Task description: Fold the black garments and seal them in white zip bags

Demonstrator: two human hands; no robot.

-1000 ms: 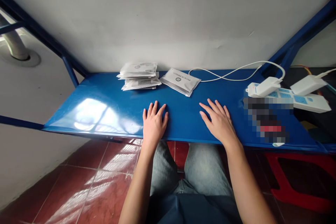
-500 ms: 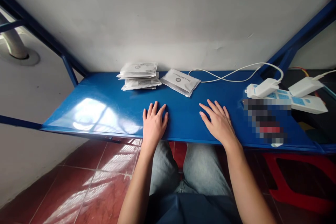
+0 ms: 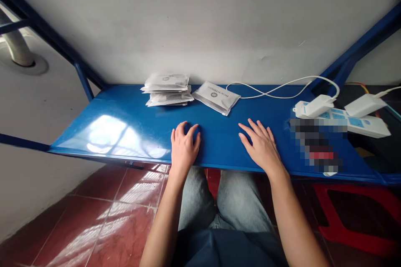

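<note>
My left hand (image 3: 184, 146) rests on the blue table (image 3: 219, 146) near its front edge, fingers slightly bent and apart, holding nothing. To its right, my right hand (image 3: 260, 144) lies on the table with its fingers spread, also holding nothing. Behind my left hand, near the wall, is a stack of several white translucent packets (image 3: 167, 89). One more white packet with dark ROCKBROS print (image 3: 216, 96) lies at an angle just right of the stack, beyond both hands and touched by neither.
A white power strip (image 3: 369, 126) with two plugged-in white adapters sits at the right. A white cable (image 3: 266, 93) runs along the back. A pixelated dark object (image 3: 313, 142) lies right of my right hand. Blue frame bars rise at both sides.
The fingers of my left hand have bent a little more. My right hand keeps its spread pose. The packets have not moved on the table.
</note>
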